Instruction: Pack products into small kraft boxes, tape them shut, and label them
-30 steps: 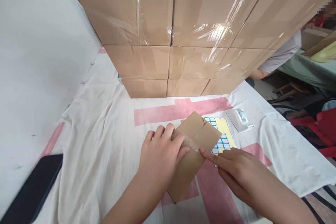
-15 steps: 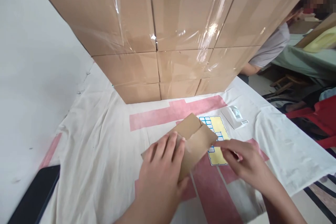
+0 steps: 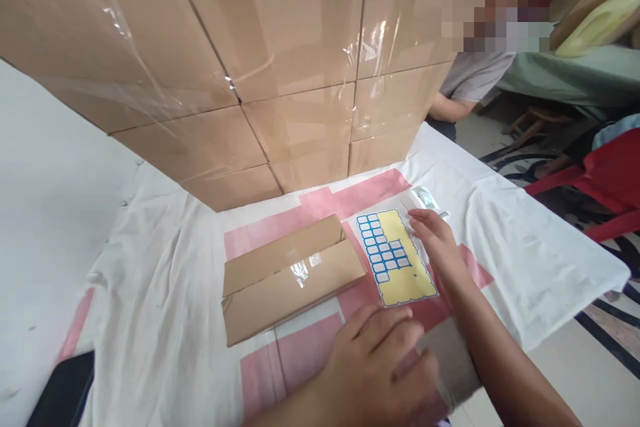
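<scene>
white tablecloth (image 3: 160,320) with pink patches (image 3: 295,350) spreads before us, and stacked, taped cartons (image 3: 305,127) stand at its far side; beyond, we see a co-worker's sleeve (image 3: 487,77) and a red chair (image 3: 617,163). from the head view, both our hands have come off the small box (image 3: 280,290), which now lies flat with its top in full view, clear tape (image 3: 300,273) glinting at its seam; so it rests loose, held by neither hand. it lies beyond our left hand (image 3: 383,353) and to its left, well apart from our right hand (image 3: 435,233), with the yellow card (image 3: 415,285) between. our left hand is blurred, its fingers spread and bent around nothing we can see. our right hand reaches out just beside the tape dispenser (image 3: 425,198); whether it grips anything there, we cannot tell.
</scene>
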A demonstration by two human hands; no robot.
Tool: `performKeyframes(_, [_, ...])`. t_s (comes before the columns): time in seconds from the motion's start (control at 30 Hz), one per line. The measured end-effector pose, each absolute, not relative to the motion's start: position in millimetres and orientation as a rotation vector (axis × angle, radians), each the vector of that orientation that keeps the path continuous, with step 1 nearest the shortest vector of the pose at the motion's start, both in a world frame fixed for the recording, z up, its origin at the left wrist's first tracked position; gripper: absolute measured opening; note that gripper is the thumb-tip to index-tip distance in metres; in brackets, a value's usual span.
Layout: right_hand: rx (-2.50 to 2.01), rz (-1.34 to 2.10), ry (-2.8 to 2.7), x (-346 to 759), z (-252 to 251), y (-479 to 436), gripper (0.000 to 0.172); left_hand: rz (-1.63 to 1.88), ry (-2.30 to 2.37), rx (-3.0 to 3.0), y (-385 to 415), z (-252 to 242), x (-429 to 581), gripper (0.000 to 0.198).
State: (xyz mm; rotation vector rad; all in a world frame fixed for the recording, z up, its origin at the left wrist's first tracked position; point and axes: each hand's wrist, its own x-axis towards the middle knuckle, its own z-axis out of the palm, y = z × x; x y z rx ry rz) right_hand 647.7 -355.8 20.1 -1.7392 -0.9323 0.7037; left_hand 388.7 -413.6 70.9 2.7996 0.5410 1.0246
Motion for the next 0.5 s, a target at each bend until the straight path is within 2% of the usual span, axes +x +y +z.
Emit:
performKeyframes(0.1, [-1.674, 0.72, -0.851, 648.6, 22.4, -359.2, 0.034, 0.485, 0.572, 2.789, -411.5, 15.3, 418.3, 0.057])
performKeyframes(0.17, [-1.624, 0.808, -0.772, 649.2, 24.5, -360.3, 0.031, 0.295, 0.615, 2.713, -406.0, -10.6, 423.2, 0.073])
performKeyframes(0.23, [-1.564, 0.902, -0.681, 649.8, 25.9, -360.5, 0.031, 0.219, 0.636, 2.646, -401.9, -23.3, 421.6, 0.08])
performKeyframes(0.37, [-1.63, 1.028, -0.724, 650.5, 25.1, -360.4, 0.043, 0.219, 0.636, 2.576, -401.4, -23.5, 417.5, 0.082])
performKeyframes(0.5, [-1.805, 1.101, -1.034, 652.3, 24.3, -362.4, 0.029, 0.244, 0.644, 2.548, -403.0, -18.1, 418.8, 0.078])
